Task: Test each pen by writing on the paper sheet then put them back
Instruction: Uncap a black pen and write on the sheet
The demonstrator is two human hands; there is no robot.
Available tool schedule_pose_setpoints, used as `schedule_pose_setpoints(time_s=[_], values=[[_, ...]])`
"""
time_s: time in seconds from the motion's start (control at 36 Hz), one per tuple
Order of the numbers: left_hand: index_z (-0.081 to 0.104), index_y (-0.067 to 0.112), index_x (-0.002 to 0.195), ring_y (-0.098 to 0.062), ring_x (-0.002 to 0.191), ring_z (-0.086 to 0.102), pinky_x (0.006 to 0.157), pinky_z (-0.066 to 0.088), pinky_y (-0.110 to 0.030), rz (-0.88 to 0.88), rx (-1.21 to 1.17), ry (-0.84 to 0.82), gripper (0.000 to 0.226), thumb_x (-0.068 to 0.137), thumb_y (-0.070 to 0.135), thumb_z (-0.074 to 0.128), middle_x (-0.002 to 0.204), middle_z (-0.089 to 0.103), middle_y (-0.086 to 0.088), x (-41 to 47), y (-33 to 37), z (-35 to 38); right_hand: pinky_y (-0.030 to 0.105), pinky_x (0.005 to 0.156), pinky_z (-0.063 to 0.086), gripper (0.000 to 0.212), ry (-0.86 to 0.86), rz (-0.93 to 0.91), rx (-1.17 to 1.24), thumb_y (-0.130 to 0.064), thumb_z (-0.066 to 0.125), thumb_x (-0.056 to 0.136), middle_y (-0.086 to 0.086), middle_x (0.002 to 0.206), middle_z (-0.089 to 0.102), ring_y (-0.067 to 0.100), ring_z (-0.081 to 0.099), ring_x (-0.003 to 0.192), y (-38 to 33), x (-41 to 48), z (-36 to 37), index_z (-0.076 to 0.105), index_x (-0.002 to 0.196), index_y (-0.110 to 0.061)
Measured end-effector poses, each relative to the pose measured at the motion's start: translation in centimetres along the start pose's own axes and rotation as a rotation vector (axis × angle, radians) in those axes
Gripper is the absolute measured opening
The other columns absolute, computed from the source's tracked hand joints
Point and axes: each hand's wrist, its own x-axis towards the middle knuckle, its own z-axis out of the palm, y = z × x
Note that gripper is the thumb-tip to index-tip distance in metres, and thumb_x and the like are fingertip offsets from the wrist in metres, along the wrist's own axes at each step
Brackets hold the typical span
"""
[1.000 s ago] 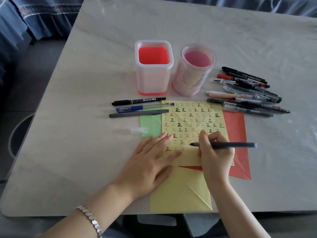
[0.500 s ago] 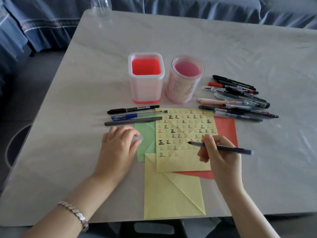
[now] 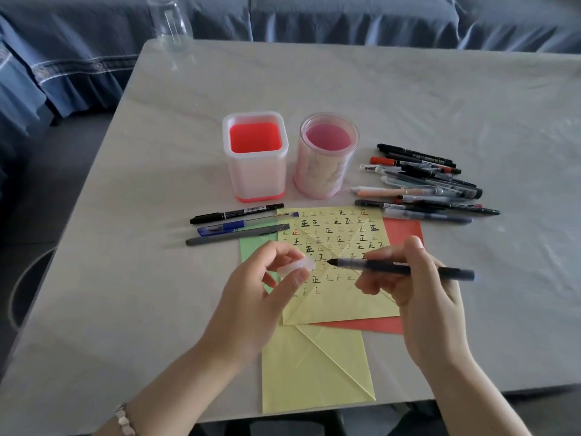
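Observation:
My right hand (image 3: 418, 287) holds a dark pen (image 3: 399, 268) level above the yellow paper sheet (image 3: 333, 243), its tip pointing left. My left hand (image 3: 261, 297) pinches the clear pen cap (image 3: 298, 265) just left of that tip, a small gap between them. The sheet is covered with rows of written characters. A pile of several pens (image 3: 421, 184) lies at the right of the sheet. Three pens (image 3: 235, 223) lie side by side at its upper left.
Two holders stand behind the sheet: a square white one with a red base (image 3: 255, 158) and a round pink one (image 3: 325, 158). Green (image 3: 254, 243), red (image 3: 405, 231) and another yellow paper (image 3: 317, 369) lie under the sheet. A clear bottle (image 3: 169, 23) stands at the table's far-left corner.
My right hand stopped writing and lifted the pen off the sheet. My left hand left the paper, picked the clear cap up from the table and brought it toward the pen tip.

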Motion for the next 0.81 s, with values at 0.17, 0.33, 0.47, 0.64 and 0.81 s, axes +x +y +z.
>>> schedule_pose_setpoints(time_s=[0.17,0.33,0.47,0.64,0.81], values=[[0.060,0.033,0.088,0.004,0.080,0.057,0.067,0.039,-0.007,0.014,-0.047,-0.057,0.016,0.081,0.047,0.064,0.087,0.063,0.026,-0.3,1.2,0.3,0.023,0.050,0.048,0.048,0.005,0.001,-0.063,-0.017,0.041,0.094,0.015,0.051,0.063,0.020,0.057,0.047,-0.1,-0.2,-0.2,0.069,0.056,-0.013],[0.067,0.027,0.085,0.004,0.063,0.057,0.062,0.040,-0.007,-0.052,-0.152,-0.146,0.013,0.080,0.015,0.067,0.068,0.065,0.020,0.0,2.5,0.8,0.019,0.046,0.044,0.041,-0.026,-0.041,-0.140,-0.023,0.042,0.084,0.013,0.046,0.061,0.014,0.053,0.041,0.5,0.1,-0.1,0.067,0.054,-0.012],[0.069,0.030,0.081,-0.002,0.048,0.046,0.049,0.038,-0.013,-0.097,-0.193,-0.324,0.027,0.082,0.004,0.065,0.062,0.063,0.010,1.2,3.5,0.3,0.014,0.047,0.042,0.036,-0.081,-0.134,-0.171,-0.023,0.046,0.085,0.010,0.045,0.060,0.010,0.053,0.041,-0.1,0.4,-1.0,0.064,0.055,-0.012],[0.066,0.011,0.082,-0.010,0.047,0.041,0.042,0.034,-0.017,-0.268,-0.323,-0.666,0.015,0.089,0.003,0.056,0.060,0.058,0.002,2.5,4.6,0.3,0.017,0.056,0.047,0.033,-0.258,-0.181,-0.253,-0.042,0.047,0.078,0.002,0.047,0.062,0.014,0.057,0.046,-0.2,0.8,-2.7,0.068,0.061,-0.024],[0.062,0.019,0.080,-0.003,0.048,0.038,0.047,0.031,-0.013,-0.344,-0.172,-0.671,0.020,0.094,0.011,0.051,0.059,0.052,0.009,2.5,3.8,2.1,0.019,0.053,0.047,0.017,-0.353,-0.016,-0.332,-0.023,0.060,0.075,0.004,0.051,0.063,0.013,0.056,0.049,0.7,1.4,-3.4,0.065,0.062,-0.014]])
